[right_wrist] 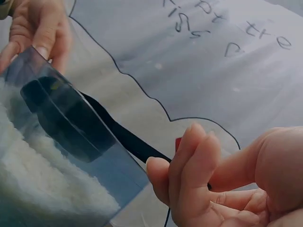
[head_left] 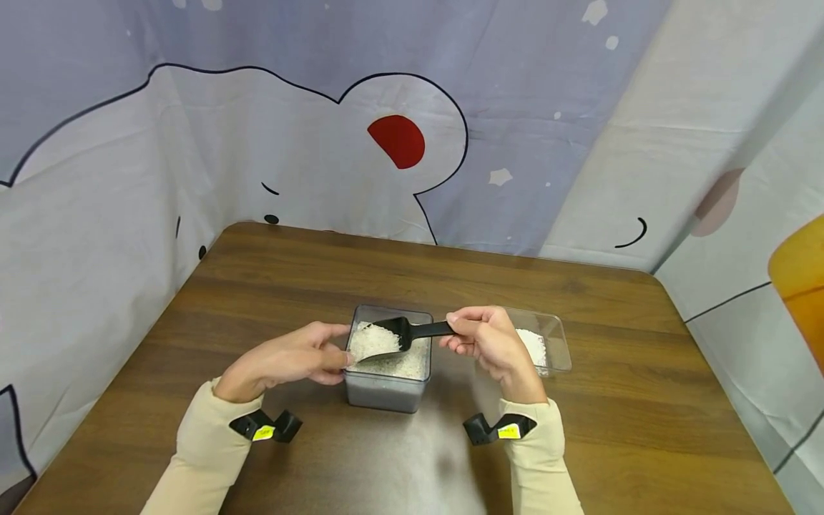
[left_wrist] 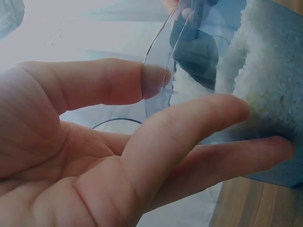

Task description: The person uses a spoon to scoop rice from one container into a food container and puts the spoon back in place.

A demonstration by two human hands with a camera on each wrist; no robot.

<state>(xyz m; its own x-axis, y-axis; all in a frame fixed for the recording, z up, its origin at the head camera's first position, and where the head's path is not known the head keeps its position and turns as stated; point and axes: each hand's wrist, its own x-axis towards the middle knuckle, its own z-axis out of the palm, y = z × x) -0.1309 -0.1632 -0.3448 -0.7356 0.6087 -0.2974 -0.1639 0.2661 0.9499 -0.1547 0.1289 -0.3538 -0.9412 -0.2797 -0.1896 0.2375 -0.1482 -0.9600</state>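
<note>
A clear, grey-tinted rectangular container (head_left: pixel 388 393) stands on the table with white rice (head_left: pixel 412 363) inside. My right hand (head_left: pixel 492 343) pinches the handle of a black scoop (head_left: pixel 433 329) between thumb and fingers. The scoop lies tilted over the container's opening with a heap of rice in its bowl. At the container's left side, my left hand (head_left: pixel 299 357) holds the wall, its thumb at the rim and fingers along the outside. In the left wrist view, fingertips (left_wrist: pixel 232 109) rest against the side, and rice shows through the plastic.
A shallower clear tray (head_left: pixel 556 343) with white grains stands right of the container, partly hidden behind my right hand. The brown wooden table (head_left: pixel 290 265) has rounded far corners. A printed curtain (head_left: pixel 309 157) hangs behind it and along both sides.
</note>
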